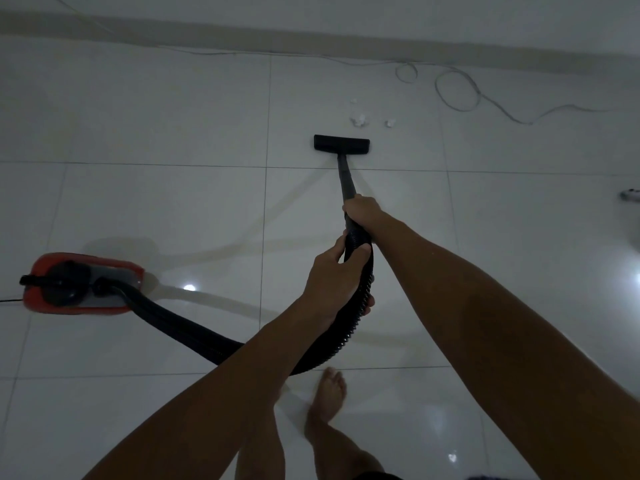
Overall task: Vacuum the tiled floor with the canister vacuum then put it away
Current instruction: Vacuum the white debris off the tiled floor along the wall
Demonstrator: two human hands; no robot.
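Closest in, a bare foot (327, 400) stands on the white tiled floor (156, 209), a bit blurry. Just above it the ribbed black hose (360, 299) loops up into both hands. The left hand (334, 277) has fingers and thumb curled round the hose, and the right hand (362, 213) grips higher up where hose meets the black wand (346, 178). Off to the left sits the red canister (83, 282), hose plugged into its top, well apart from the hands. The wand runs forward to the floor nozzle (341, 144), flat on the tile. Just beyond it are a few white paper scraps (360, 120). Plenty of bare tile either side. Further right a thin cable (457, 91) loops near the wall skirting (311, 39).
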